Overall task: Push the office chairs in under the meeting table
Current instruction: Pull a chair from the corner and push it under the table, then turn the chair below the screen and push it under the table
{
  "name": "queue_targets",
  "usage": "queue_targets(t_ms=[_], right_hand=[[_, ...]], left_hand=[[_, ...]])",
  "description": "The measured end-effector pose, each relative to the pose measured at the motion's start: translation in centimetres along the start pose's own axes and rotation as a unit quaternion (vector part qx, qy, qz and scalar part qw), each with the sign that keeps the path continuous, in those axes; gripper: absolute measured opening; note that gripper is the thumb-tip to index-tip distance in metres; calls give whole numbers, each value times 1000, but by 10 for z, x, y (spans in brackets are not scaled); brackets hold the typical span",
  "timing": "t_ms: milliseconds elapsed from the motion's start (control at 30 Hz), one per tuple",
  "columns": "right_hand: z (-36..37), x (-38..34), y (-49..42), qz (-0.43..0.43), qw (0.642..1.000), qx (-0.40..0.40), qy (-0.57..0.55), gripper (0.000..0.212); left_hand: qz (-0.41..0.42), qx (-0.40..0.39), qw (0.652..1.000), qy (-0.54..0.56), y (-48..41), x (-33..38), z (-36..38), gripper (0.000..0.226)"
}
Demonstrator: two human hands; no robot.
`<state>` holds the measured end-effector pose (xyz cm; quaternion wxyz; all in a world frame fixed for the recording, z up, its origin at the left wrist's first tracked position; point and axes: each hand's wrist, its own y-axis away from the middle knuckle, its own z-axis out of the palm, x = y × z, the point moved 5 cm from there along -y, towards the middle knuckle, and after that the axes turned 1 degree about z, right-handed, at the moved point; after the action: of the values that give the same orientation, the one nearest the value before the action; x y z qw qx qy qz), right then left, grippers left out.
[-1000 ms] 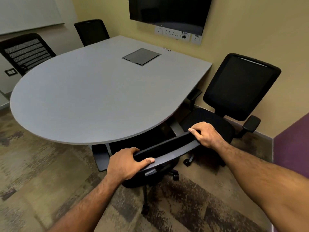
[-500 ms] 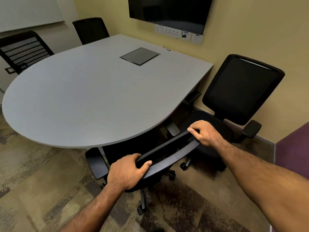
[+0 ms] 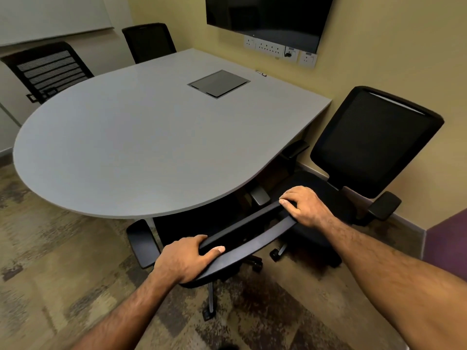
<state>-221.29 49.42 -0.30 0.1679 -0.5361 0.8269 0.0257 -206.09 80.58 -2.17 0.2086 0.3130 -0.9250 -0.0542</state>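
The near office chair (image 3: 250, 233) is black, and I see it from behind and above. Its seat is mostly hidden beneath the rounded end of the grey meeting table (image 3: 141, 147). My left hand (image 3: 184, 261) grips the left end of its backrest top. My right hand (image 3: 305, 207) grips the right end. A second black mesh chair (image 3: 371, 140) stands to the right by the wall, its seat out from the table. Two more black chairs (image 3: 48, 69) (image 3: 149, 41) sit at the far side, close against the table.
A dark screen (image 3: 267, 18) hangs on the yellow wall above a row of sockets (image 3: 278, 50). A dark hatch (image 3: 218, 83) is set into the tabletop. Patterned carpet (image 3: 63, 286) covers the floor. A purple panel (image 3: 447, 241) stands at the right edge.
The chair's backrest has stayed in both hands with the same grip and has drawn slightly back from the table edge as my view shifted.
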Motion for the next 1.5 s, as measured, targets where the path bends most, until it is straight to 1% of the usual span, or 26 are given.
queue_targets(t_ms=[100, 167, 267, 400, 533, 633, 733, 900, 1033, 1267, 1367, 1500], right_hand=[[-2, -3, -1, -11, 1000, -1, 10, 36], [-3, -5, -2, -12, 1000, -16, 14, 37], [1, -3, 6, -8, 998, -63, 12, 47], [-2, 6, 29, -33, 995, -87, -18, 58], [-12, 14, 48, -64, 992, -106, -11, 63], [-18, 23, 63, -72, 991, -113, -21, 68], [-27, 44, 70, -53, 992, -106, -38, 69], [-50, 100, 66, 2, 995, -92, -40, 69], [-69, 160, 46, 46, 996, -70, -30, 67], [-85, 248, 1, 87, 993, -83, 3, 65], [-90, 277, -18, 96, 991, -93, 9, 64], [-101, 316, -39, 121, 988, -93, 14, 64]], left_hand=[[-9, 2, 1000, -10, 2, 3, -5, 100], [-7, 32, 999, -30, 5, 7, -11, 88], [-10, 85, 994, -68, 14, 13, -14, 74], [-35, 115, 992, -49, 23, 31, -5, 82], [-45, 115, 989, -84, 25, 67, 6, 98], [-48, 120, 987, -95, 20, 94, 11, 99], [-37, 135, 986, -88, 6, 121, 8, 99], [-8, 142, 987, -73, -36, 159, 1, 93], [21, 135, 988, -66, -95, 197, -5, 89], [30, 129, 991, -32, -201, 243, -5, 84], [20, 105, 994, -16, -241, 255, 0, 83], [17, 59, 998, -16, -288, 266, 9, 88]])
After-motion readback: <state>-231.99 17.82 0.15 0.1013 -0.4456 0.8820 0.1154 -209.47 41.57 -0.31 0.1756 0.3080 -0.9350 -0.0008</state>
